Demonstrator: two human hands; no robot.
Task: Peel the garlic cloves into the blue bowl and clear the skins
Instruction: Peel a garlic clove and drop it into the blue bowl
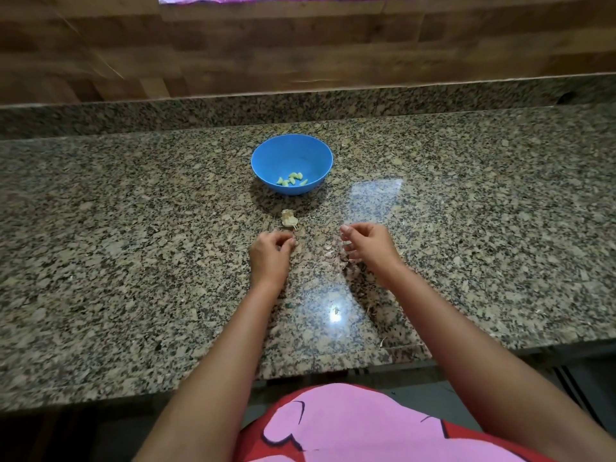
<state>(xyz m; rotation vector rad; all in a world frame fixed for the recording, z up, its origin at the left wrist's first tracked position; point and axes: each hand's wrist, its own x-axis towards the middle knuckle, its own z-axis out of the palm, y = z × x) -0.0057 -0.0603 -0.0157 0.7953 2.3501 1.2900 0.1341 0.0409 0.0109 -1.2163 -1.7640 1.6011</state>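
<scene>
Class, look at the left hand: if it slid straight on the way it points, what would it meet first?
Most likely the garlic piece lying just beyond the left hand; the blue bowl stands farther along, though depth is unclear.

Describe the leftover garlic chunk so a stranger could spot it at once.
Find the blue bowl on the granite counter. Just in front of it, on the near side, lies the garlic chunk. It is pale and papery, unlike the greenish peeled cloves in the bowl.
</scene>
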